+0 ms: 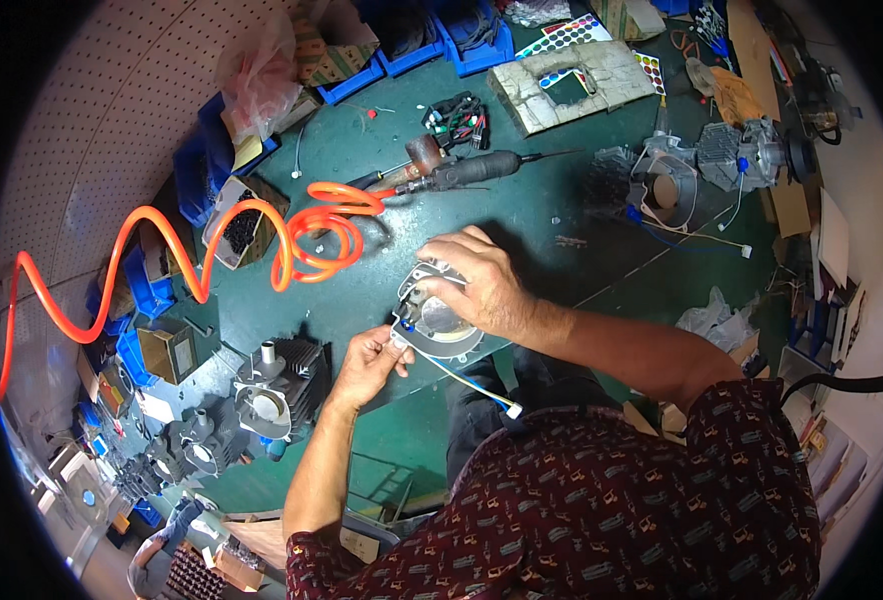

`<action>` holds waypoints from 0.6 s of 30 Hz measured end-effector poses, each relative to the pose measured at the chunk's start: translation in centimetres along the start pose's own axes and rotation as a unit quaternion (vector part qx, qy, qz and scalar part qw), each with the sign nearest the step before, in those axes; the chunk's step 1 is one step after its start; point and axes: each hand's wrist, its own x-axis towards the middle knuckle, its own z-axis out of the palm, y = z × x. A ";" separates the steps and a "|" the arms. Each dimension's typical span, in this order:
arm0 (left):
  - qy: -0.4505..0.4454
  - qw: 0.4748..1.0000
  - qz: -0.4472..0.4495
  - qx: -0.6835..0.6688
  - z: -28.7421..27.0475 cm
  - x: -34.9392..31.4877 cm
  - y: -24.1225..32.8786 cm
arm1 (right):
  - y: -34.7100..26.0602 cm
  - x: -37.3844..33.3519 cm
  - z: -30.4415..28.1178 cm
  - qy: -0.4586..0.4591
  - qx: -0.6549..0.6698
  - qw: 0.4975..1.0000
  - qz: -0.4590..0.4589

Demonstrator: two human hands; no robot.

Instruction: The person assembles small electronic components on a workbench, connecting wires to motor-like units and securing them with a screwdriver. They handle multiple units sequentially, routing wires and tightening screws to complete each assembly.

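A grey cast metal housing (459, 346) with a round opening is held at the near edge of the green bench. My right hand (487, 285) wraps over its far right side, with the thumb on the rim. My left hand (370, 365) pinches its lower left corner, beside a small blue part (408, 325). Out of that corner runs a thin wire lead (462, 378), ending in a white connector (514, 410) that hangs past the bench edge. My fingers hide parts of the rim.
An air driver (477, 170) on a coiled orange hose (202, 285) lies beyond my hands. Finned castings (267, 400) stand at the left; more assemblies (667, 190) lie at the right. Blue bins (477, 40), a wire bundle (457, 120) and a worn board (577, 85) sit farther back.
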 end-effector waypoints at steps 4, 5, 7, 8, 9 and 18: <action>0.104 0.971 0.079 0.198 1.9 -0.4 1.8 | 0.2 -0.3 -0.1 0.009 0.007 1.000 0.001; 0.109 0.946 0.123 0.281 1.8 -0.1 1.8 | 0.2 -0.4 -0.1 0.011 0.003 1.000 0.002; 0.115 0.867 0.208 0.438 1.4 0.3 2.0 | 0.2 -0.4 -0.1 0.017 -0.004 1.000 0.003; 0.118 0.853 0.225 0.456 1.7 0.1 2.5 | 0.2 -0.3 -0.2 0.015 -0.007 1.000 0.003; 0.123 0.859 0.212 0.449 1.7 0.2 2.5 | 0.0 -0.2 -0.2 0.012 -0.010 1.000 0.002; 0.064 0.994 0.055 0.076 2.0 -0.5 0.5 | 0.2 -0.7 -0.4 0.005 -0.002 1.000 -0.008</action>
